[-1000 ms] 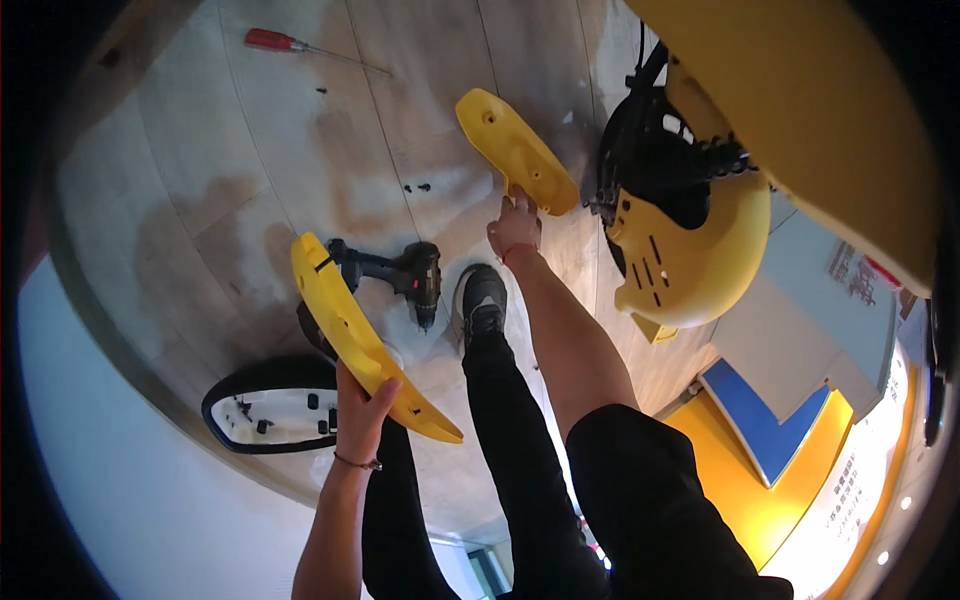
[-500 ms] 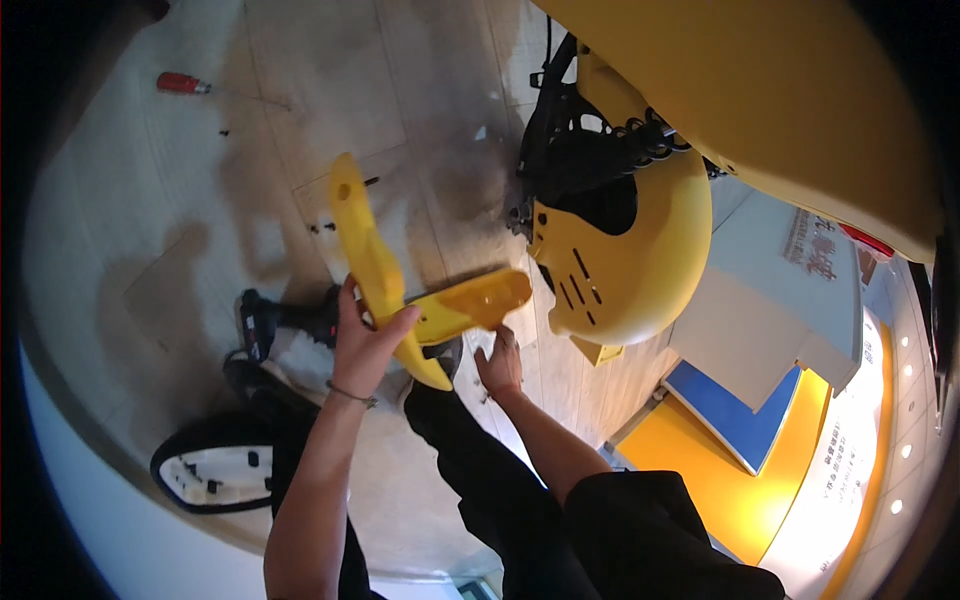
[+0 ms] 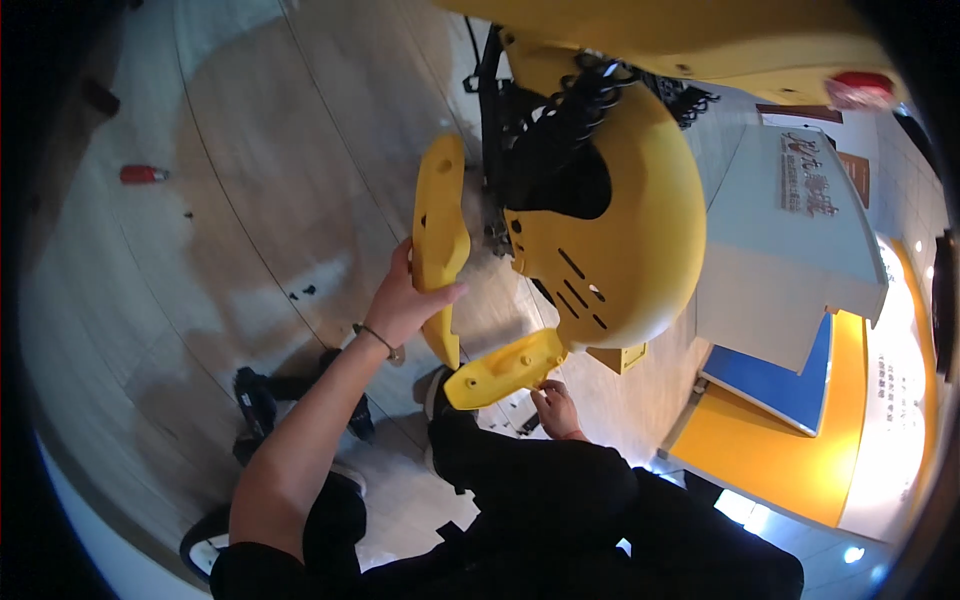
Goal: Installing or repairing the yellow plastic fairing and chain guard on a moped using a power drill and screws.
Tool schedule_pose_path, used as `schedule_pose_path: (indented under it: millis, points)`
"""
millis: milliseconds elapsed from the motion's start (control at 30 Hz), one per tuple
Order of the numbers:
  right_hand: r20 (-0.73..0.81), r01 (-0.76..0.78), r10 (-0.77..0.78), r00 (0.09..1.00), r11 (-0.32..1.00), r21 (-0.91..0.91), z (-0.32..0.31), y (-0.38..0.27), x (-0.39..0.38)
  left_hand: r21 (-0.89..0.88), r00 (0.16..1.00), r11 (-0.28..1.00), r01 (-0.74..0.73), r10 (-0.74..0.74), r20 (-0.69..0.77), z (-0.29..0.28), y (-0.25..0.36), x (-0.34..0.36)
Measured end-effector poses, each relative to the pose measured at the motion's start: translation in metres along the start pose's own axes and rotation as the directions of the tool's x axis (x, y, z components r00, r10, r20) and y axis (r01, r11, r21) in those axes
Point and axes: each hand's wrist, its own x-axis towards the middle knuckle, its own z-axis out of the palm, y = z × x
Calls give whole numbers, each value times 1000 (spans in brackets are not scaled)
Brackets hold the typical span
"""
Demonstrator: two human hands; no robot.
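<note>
My left hand (image 3: 403, 306) is closed round a long, curved yellow plastic panel (image 3: 440, 215), thumb on its near side, the panel standing nearly upright in the picture. Lower right of it, my right hand (image 3: 557, 410) pinches the edge of a shorter yellow plastic cover (image 3: 506, 370), whose hollow inner side with small round posts faces up. A gap separates the two parts. Just beyond them is a rounded yellow fender (image 3: 650, 220) with dark slots, on a vehicle with a black coil-spring shock absorber (image 3: 570, 115). The cover's far end is close to the fender's lower edge.
On the wooden floor at left lie a red-handled screwdriver (image 3: 143, 174), small black screws (image 3: 309, 290) and a black power drill (image 3: 258, 402). A black-rimmed part (image 3: 205, 545) sits lower left. White counter (image 3: 780, 260), blue board (image 3: 785, 375) and yellow-orange table (image 3: 770, 450) stand right.
The two yellow parts, touching or overlapping before, are now apart. The long panel has shifted right toward the fender, and the cover has moved nearer. My view has also shifted.
</note>
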Motion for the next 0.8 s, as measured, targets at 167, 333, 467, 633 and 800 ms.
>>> schedule_pose_path:
  millis: [167, 333, 467, 633, 800]
  points:
    - [-73, 117, -118, 990, 993, -8, 41, 24, 15, -18, 999, 999, 32, -32, 15, 6, -19, 6]
    - [-186, 220, -233, 955, 972, -88, 51, 30, 25, -26, 999, 998, 49, -49, -23, 19, -8, 0]
    - [-299, 372, -407, 863, 912, -171, 53, 32, 39, -224, 998, 973, 47, -56, -31, 35, -23, -11]
    - [-80, 401, -436, 896, 874, -276, 57, 26, 62, -359, 996, 931, 65, -85, -40, 62, -30, -17]
    - [-164, 556, -622, 765, 767, -319, 64, 16, 80, -383, 996, 922, 63, -81, -33, 67, -23, -23]
